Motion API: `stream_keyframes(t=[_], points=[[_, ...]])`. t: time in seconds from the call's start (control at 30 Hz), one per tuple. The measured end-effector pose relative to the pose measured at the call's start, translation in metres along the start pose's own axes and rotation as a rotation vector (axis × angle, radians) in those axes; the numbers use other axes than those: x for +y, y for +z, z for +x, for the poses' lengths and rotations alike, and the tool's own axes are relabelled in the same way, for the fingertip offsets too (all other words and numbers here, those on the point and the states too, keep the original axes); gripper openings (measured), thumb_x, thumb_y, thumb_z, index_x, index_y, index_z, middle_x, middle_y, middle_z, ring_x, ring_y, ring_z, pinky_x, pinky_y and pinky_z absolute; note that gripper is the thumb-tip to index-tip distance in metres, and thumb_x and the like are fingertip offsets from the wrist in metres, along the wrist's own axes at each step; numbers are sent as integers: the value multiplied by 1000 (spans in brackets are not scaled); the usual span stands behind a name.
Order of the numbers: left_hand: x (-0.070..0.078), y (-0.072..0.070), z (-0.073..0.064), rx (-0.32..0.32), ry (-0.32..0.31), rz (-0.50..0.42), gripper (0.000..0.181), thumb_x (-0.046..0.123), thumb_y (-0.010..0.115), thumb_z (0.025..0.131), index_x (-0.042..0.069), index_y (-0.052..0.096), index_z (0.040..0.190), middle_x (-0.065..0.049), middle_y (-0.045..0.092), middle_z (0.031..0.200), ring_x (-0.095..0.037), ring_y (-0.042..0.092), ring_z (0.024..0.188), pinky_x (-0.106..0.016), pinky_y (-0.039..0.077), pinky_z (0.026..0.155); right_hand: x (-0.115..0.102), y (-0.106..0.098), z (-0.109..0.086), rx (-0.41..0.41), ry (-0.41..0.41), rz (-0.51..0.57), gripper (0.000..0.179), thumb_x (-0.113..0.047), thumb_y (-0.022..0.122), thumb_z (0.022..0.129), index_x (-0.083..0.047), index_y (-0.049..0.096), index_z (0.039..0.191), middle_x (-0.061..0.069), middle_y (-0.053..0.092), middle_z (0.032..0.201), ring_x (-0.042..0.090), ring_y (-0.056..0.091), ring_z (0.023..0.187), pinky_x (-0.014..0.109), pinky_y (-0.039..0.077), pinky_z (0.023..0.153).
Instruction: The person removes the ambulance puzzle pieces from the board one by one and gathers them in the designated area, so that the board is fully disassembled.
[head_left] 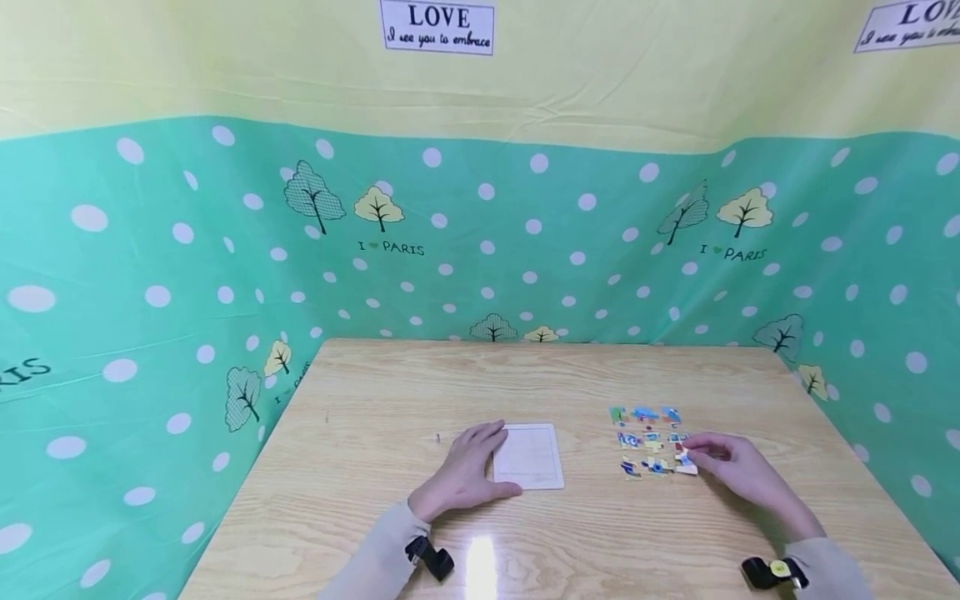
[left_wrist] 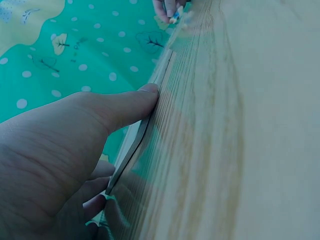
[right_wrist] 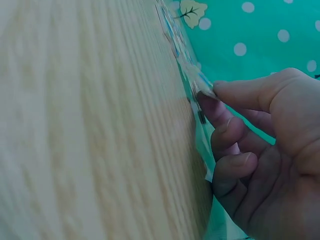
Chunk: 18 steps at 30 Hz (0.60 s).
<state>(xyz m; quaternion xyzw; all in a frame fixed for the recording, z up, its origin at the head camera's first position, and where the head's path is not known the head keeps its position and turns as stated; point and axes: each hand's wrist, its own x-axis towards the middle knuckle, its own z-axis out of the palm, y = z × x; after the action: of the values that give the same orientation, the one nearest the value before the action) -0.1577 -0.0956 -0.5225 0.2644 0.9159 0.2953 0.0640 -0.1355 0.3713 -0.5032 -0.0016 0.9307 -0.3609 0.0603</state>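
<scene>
A flat white square puzzle tray [head_left: 527, 457] lies on the table. My left hand [head_left: 471, 468] grips its left side, the thumb along the near edge and the fingers at the far left corner. The left wrist view shows the thumb [left_wrist: 127, 106] pressed to the tray's edge. To the right lie several colourful jigsaw pieces [head_left: 655, 447] in loose rows. At their right side my right hand [head_left: 738, 468] pinches a jigsaw piece [right_wrist: 204, 82] between thumb and index finger, low over the table. Its other fingers [right_wrist: 235, 167] are curled in. The hand partly hides the nearby pieces.
The wooden table [head_left: 600, 542] reaches back to a green dotted curtain [head_left: 517, 242], which also hangs along both sides. A tiny object [head_left: 438, 437] lies left of the tray. Each wrist wears a black strap with a small device [head_left: 430, 557].
</scene>
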Motion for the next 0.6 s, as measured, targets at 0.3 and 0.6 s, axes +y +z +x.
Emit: stream_keyframes(t=[0.3, 0.6], points=[[-1, 0, 0, -6, 4, -2, 98, 59, 79, 88, 3, 44, 161, -13, 36, 173, -40, 31, 160, -64, 25, 130, 2, -4, 0, -21, 24, -19, 33, -28, 69, 105, -4, 75, 126, 23, 71, 133, 32, 67, 116, 31, 52, 87], [-1, 0, 0, -1, 3, -8, 98, 58, 79, 88, 4, 44, 161, -12, 37, 173, -39, 31, 160, -64, 25, 129, 4, -4, 2, -29, 23, -28, 33, -28, 71, 104, -4, 75, 125, 20, 73, 129, 33, 68, 116, 34, 53, 89]])
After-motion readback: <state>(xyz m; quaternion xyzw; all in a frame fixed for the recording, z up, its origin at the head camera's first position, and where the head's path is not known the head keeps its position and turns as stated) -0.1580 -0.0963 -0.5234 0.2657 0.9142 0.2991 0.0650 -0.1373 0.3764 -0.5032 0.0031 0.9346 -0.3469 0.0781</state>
